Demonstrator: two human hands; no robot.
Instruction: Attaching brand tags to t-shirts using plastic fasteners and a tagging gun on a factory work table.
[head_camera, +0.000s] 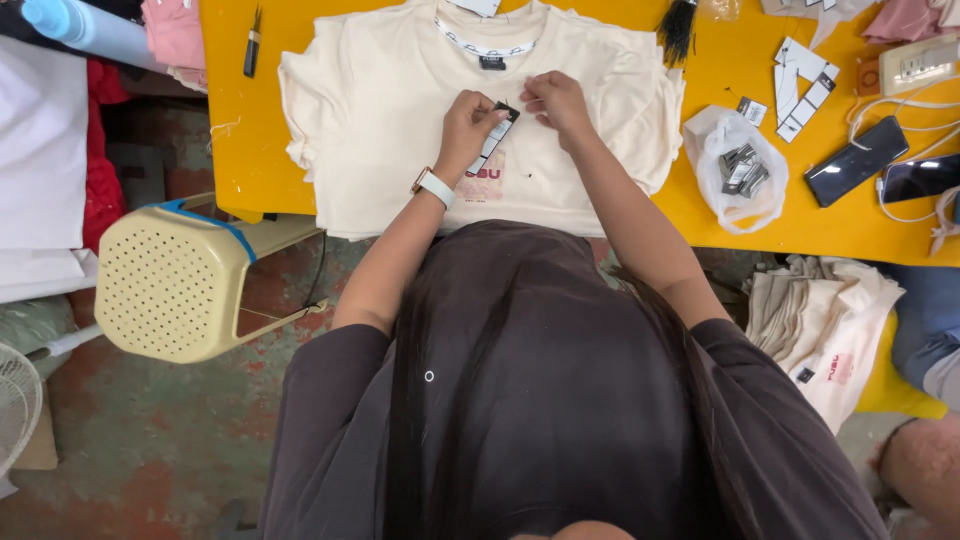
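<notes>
Dark shirt (560, 400) hides forearms; left hand (468, 125), right hand (556, 100) pinch half-covered tag (497, 135).

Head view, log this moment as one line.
left hand: holds black tag | right hand: pinching at tag top | under: cream t-shirt on yellow table

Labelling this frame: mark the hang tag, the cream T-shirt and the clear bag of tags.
hang tag (497, 133), head view, middle of the dark card between the hands.
cream T-shirt (380, 110), head view, bare chest fabric.
clear bag of tags (715, 135), head view, upper plastic wall.
</notes>
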